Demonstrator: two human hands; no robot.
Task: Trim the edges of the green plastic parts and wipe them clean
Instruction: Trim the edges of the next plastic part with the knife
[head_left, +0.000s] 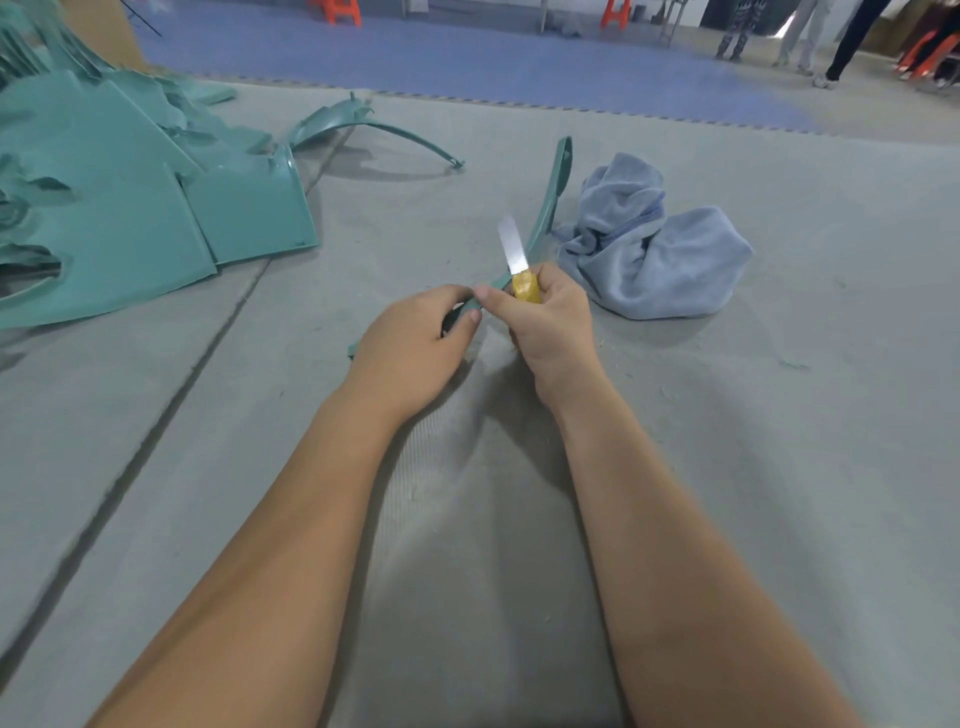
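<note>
Head view: both bare forearms reach forward over a grey mat floor (779, 415). The left hand (410, 348) has its fingers curled round the near end of a long, narrow, curved green plastic strip (545, 208); a short bit of the strip shows at the left of that hand, and the rest rises away from the hands to a rounded far tip close to the cloth. The right hand (545, 322) grips a knife (517, 260) by its yellow handle, with the bare metal blade pointing up and away, just beside the strip. The right thumb lies against the strip next to the left fingertips, so the two hands touch. Whether the blade edge itself touches the plastic cannot be told. Just right of the strip sits a crumpled pale blue cloth (654, 254) on the mat, untouched by either hand. On the far left is a pile of green plastic parts (130, 208), flat panels with ragged edges overlapping one another. Beyond it, a separate curved green part (363, 122) lies arched on the mat, apart from the pile. Further back there is blue floor matting (467, 52), orange stools (337, 10) and the legs of standing people (810, 31) at the far right.
</note>
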